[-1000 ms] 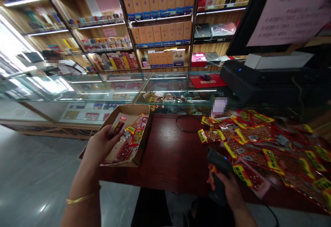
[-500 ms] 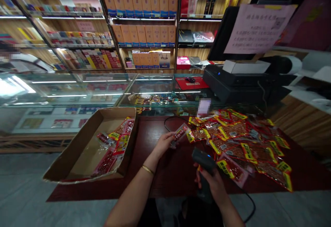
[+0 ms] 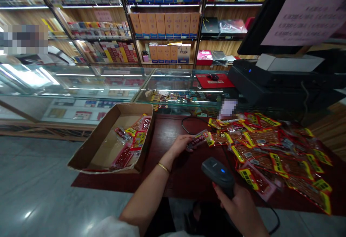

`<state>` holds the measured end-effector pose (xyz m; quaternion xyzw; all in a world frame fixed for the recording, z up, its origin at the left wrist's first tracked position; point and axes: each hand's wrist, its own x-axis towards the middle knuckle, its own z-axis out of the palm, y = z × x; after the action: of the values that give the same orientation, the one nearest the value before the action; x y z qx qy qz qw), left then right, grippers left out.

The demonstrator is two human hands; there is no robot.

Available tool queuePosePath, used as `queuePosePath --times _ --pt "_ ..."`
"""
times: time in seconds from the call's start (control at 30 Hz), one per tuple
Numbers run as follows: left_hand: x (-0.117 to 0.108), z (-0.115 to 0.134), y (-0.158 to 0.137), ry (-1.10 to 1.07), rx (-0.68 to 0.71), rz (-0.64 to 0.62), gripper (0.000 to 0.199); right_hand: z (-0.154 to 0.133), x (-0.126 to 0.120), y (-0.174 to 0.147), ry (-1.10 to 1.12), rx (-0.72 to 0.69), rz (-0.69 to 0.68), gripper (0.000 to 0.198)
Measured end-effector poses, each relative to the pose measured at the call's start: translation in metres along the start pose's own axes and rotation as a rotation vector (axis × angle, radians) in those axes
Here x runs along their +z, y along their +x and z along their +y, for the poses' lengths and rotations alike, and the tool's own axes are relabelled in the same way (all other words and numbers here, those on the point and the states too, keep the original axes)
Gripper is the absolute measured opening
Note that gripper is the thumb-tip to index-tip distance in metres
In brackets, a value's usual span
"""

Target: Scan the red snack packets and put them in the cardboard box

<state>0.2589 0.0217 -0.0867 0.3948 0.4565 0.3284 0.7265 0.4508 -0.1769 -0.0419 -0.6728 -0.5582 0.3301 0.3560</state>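
My left hand (image 3: pixel 181 146), with a gold bangle at the wrist, is closed on one end of a small snack packet (image 3: pixel 198 139) with dark contents, just above the table. My right hand (image 3: pixel 239 202) is wrapped round the handle of a black barcode scanner (image 3: pixel 218 172), whose head points toward the left and shows a blue light. To the right spreads a pile of red and yellow snack packets (image 3: pixel 263 138). On the left, a cardboard box (image 3: pixel 100 154) holds several packets (image 3: pixel 123 156) along its right side.
The dark red table (image 3: pixel 173 121) carries the box and pile. Behind it stands a glass display counter (image 3: pixel 113 80) with a black mouse (image 3: pixel 213 76) on a red mat. A monitor (image 3: pixel 266 17) stands at right. A cable (image 3: pixel 277 217) hangs by the front edge. A person (image 3: pixel 51 55) is at far left.
The view has shifted, so the table contents sit further right. My right hand has raised the scanner closer to me and turned it. My left hand still holds the small packet.
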Motion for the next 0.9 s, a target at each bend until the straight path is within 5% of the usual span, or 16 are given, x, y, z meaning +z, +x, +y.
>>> queuePosePath --times 0.5,0.77,0.9 --pt "-0.001 0.002 -0.001 -0.013 0.034 -0.035 0.033 0.003 0.013 0.014 0.019 0.054 0.007 0.041" --pt "0.001 0.003 -0.014 0.003 0.144 0.005 0.032 0.04 0.019 0.026 0.739 0.194 -0.089 0.051" --pt "0.032 0.015 -0.008 0.07 0.168 -0.003 0.027 0.06 0.019 0.025 0.92 0.156 -0.129 0.046"
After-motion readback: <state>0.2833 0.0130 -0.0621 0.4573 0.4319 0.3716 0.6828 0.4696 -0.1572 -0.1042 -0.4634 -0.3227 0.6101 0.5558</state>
